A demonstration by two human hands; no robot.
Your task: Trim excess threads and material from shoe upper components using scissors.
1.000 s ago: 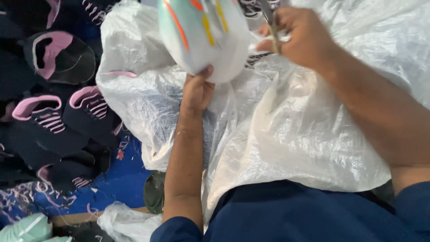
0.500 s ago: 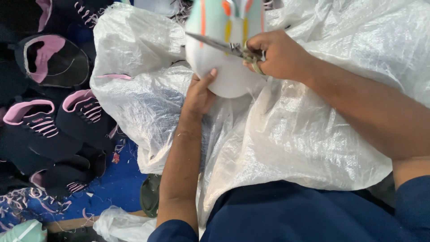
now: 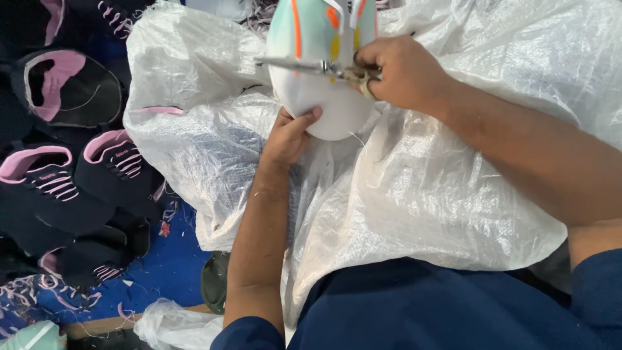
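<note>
Shoe (image 3: 317, 78), mint and white, propped on white plastic sack (image 3: 421, 194), between both hands. Left hand (image 3: 288, 136) cupping shoe from below. Right hand (image 3: 402, 71) gripping scissors (image 3: 311, 65), blades across shoe. Dark shoes (image 3: 71, 188) piled well left.

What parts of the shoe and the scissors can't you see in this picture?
- Head view: the far end of the mint shoe upper is cut off by the top edge.
- The scissors handles are hidden inside the right hand.
- The left hand has its fingertips tucked under the shoe upper, so only the thumb shows.
- What lies under the white woven sack is covered.
</note>
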